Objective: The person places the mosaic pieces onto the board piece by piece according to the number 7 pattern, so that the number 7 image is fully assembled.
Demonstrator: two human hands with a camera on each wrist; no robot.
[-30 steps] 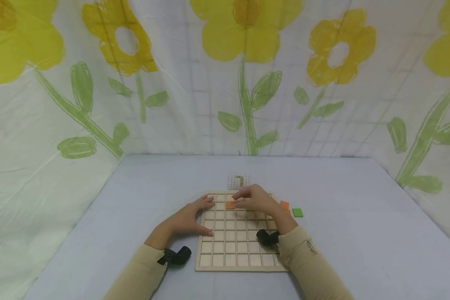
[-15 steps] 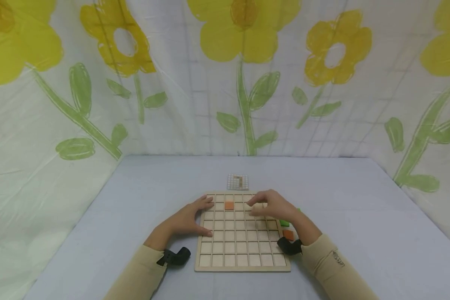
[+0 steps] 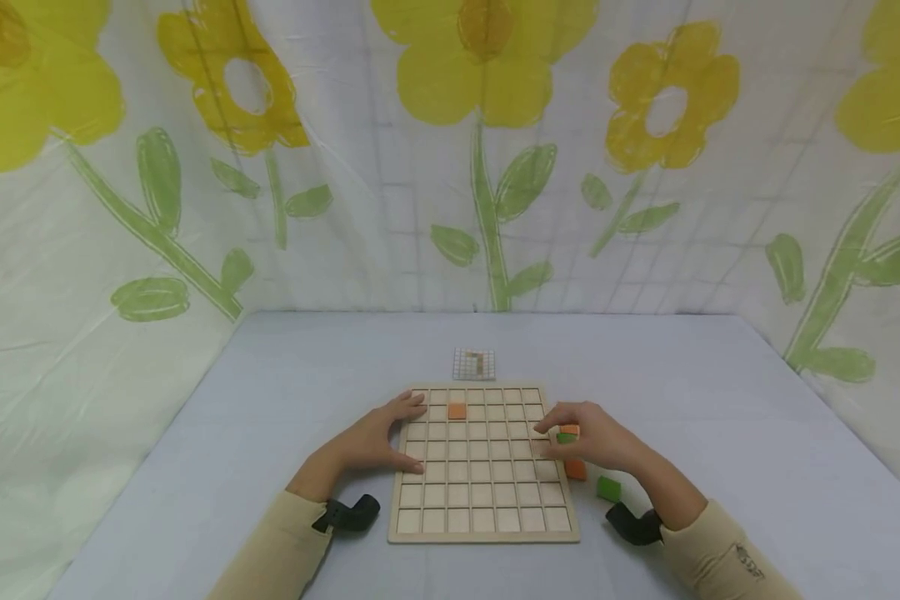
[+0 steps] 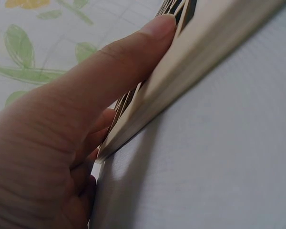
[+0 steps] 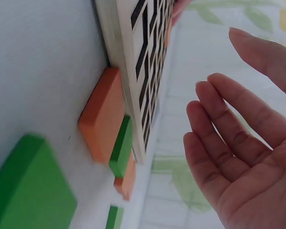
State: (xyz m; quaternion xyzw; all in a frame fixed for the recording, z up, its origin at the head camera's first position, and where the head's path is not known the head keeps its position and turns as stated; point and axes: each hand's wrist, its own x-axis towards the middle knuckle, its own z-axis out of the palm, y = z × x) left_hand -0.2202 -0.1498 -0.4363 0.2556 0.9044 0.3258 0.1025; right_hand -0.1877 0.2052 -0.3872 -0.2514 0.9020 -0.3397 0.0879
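A wooden grid board (image 3: 469, 537) lies on the table with one orange tile (image 3: 457, 411) in a cell of its second row from the back. At the board's left edge rests my left hand (image 3: 367, 437), thumb and fingers spread along the rim; the left wrist view shows the thumb (image 4: 114, 67) on the frame. My right hand (image 3: 592, 437) hovers over the right edge, fingers loosely bent and empty. Beneath and beside it lie orange tiles (image 3: 575, 469) and green tiles (image 3: 609, 488). In the right wrist view the right hand (image 5: 248, 138) holds nothing, above an orange tile (image 5: 105, 117).
Behind the board lies a small card (image 3: 474, 364) with a grid and a brownish pattern. The pale table (image 3: 330, 350) extends around the board to a curtain (image 3: 360, 208) with printed yellow flowers at the back.
My right hand has moved right, from beside the orange tile on the board to above the loose tiles, uncovering the board's right side. The left hand stays in place.
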